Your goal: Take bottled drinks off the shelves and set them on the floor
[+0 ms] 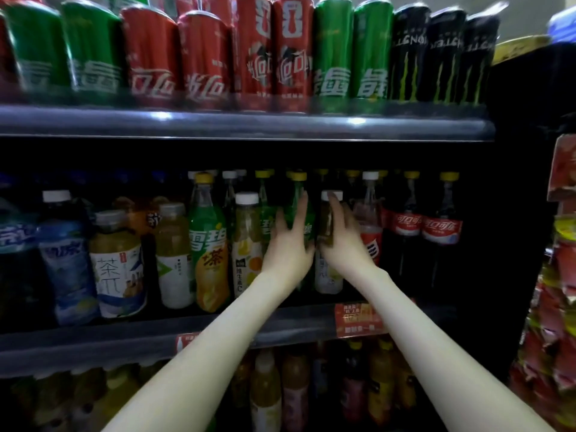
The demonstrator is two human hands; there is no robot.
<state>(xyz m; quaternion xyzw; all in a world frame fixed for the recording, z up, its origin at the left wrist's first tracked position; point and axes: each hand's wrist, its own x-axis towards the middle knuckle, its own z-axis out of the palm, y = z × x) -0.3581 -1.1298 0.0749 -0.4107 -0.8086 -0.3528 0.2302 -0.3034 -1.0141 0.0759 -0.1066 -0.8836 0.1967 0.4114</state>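
Note:
Both my arms reach into the middle shelf (124, 341) of a drinks cooler. My left hand (291, 241) wraps around a green Sprite bottle (299, 207) with a yellow cap. My right hand (344, 235) grips a white-capped bottle (327, 275) with a pale label, right beside the green one. Both bottles stand upright on the shelf. To their left stand a white-capped vitamin drink (247, 244) and a green-and-yellow Sprite tea bottle (207, 241). Cola bottles (408, 226) with red labels stand to the right.
The top shelf (249, 123) carries rows of green, red and black cans. Tea and blue-labelled water bottles (67, 260) fill the left of the middle shelf. Juice bottles (265, 391) stand on the shelf below. A rack of red and yellow snack packets (558, 307) hangs at the right.

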